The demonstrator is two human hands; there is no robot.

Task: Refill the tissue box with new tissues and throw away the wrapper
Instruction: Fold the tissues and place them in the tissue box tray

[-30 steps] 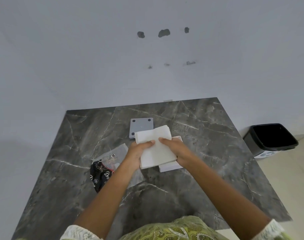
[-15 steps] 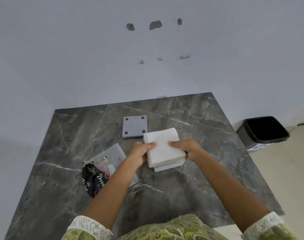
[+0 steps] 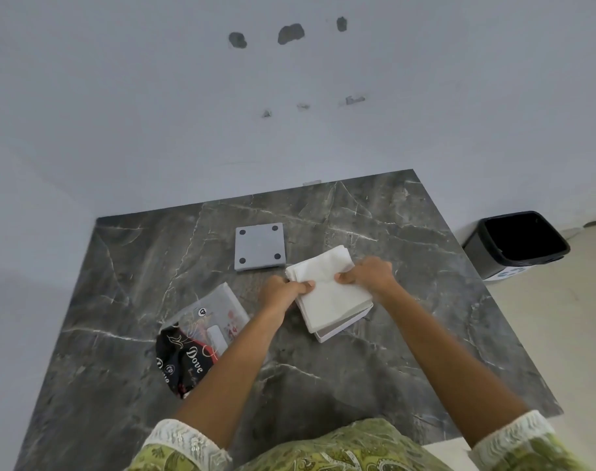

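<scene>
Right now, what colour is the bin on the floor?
Black, with an empty dark inside; the bin shows at the right edge of the head view.

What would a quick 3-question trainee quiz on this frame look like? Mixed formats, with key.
1. True or false: the tissue stack is held by both the left hand and the right hand.
2. The wrapper lies: A) in the bin B) on the table C) on the grey lid
3. What sits directly under the tissue stack?

Key: 1 true; 2 B; 3 the white tissue box.
</scene>
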